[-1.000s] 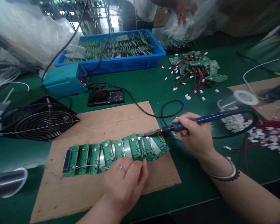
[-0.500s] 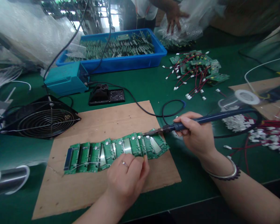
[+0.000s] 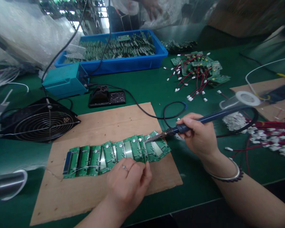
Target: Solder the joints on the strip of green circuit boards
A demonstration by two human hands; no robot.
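A row of several green circuit boards lies overlapping on a brown cardboard sheet. My right hand is closed around a blue-handled soldering iron, its tip resting over the boards at the right end of the row. My left hand is pinched just below the row. It holds a thin solder wire, which runs left across the boards toward a spool at the left edge.
A black fan, a teal soldering station and a black iron stand sit behind the cardboard. A blue bin holds many boards. Wired boards, a second spool and white connectors lie right. Another person stands at the back.
The soldering iron tip has dipped slightly lower onto the right-end boards. My left hand stays pinched below the row. The person at the back has shifted left.
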